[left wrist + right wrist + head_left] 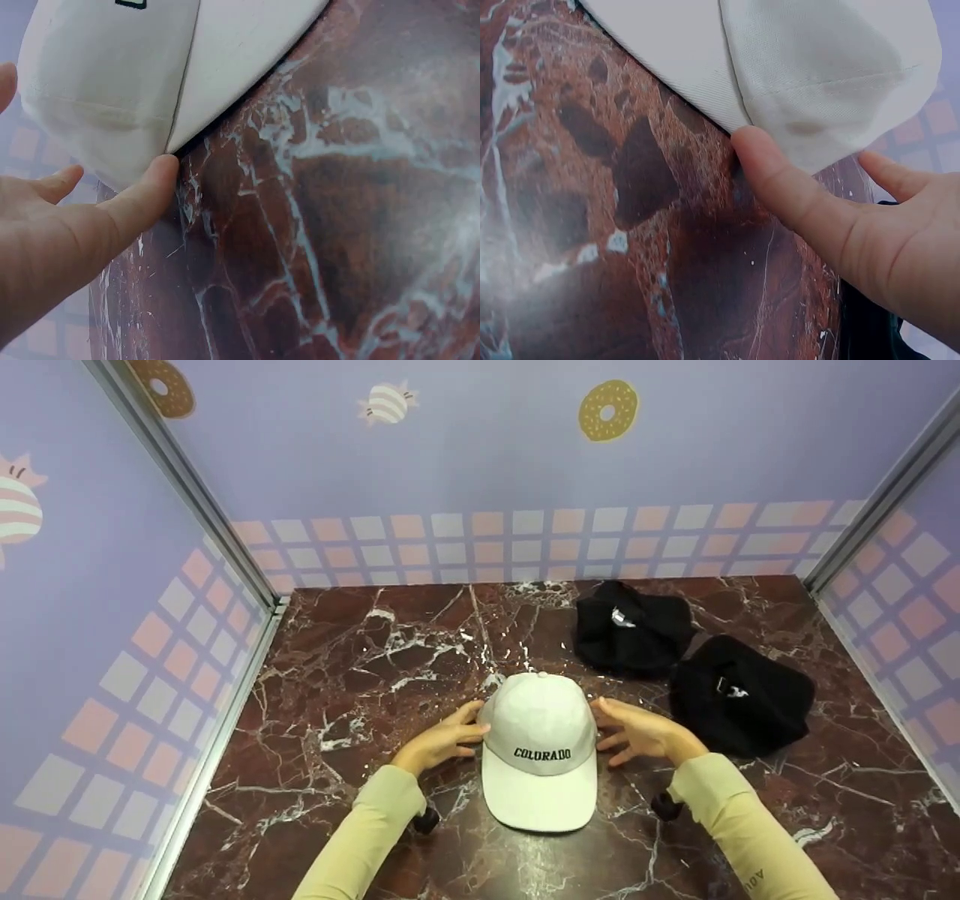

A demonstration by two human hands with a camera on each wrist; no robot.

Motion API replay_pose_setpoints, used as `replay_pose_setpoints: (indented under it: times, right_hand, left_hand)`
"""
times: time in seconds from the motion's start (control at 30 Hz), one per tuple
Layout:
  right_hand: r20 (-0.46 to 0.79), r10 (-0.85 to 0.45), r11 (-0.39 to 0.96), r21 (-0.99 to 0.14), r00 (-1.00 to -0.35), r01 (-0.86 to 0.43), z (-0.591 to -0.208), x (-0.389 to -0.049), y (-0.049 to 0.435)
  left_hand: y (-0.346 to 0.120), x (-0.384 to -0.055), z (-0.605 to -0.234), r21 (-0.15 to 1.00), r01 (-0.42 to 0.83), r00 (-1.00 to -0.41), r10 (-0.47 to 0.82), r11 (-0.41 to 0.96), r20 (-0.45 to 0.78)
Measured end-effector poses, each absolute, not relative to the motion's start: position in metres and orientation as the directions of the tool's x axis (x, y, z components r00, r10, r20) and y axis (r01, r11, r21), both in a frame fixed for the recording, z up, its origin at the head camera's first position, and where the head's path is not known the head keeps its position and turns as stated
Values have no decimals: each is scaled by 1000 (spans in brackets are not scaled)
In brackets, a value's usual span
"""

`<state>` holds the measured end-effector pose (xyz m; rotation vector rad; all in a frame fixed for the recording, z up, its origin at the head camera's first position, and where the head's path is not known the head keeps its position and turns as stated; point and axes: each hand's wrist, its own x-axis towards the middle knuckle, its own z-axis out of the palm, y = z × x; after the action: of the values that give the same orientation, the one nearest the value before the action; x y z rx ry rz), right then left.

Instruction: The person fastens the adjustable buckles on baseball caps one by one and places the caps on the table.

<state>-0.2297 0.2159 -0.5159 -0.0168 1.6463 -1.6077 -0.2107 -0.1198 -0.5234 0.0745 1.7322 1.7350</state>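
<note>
A white baseball cap (541,727) with COLORADO lettered in black stands crown up on the table, its brim toward me. My left hand (442,736) is at the cap's left side, fingers spread. In the left wrist view its thumb tip lies right at the corner where brim meets crown. On the opposite side my right hand (641,729) mirrors it, fingers extended and apart. The right wrist view has that thumb (776,169) against the lower edge of the white cap (825,67). Neither hand curls round the cap.
Two black caps lie to the right, one farther back (634,634) and one nearer (742,697), close behind my right hand. The dark red marbled table (337,660) is bounded by a purple back wall (480,450) and side walls with metal edge strips.
</note>
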Motion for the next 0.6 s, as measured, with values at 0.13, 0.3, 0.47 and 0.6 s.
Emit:
replay_pose_setpoints:
  times: [0.13,0.3,0.47,0.6]
  right_hand:
    - [-505,-520,164,-850,-688,500,-518,-231,212]
    - [-482,-497,121,-862,-721,493,-522,-235,205]
    - [-453,-480,56,-870,-751,489,-525,-240,196]
    - [-437,-476,12,-871,-763,491,-527,-245,188]
  left_hand:
    - [-119,-211,-525,915,-392,-797,461,97,-391]
    - [-115,-215,-531,928,-368,-836,416,55,-357]
    - [-111,-221,-537,942,-331,-876,353,53,-328]
    - [-109,-224,-541,955,-289,-913,282,62,-294]
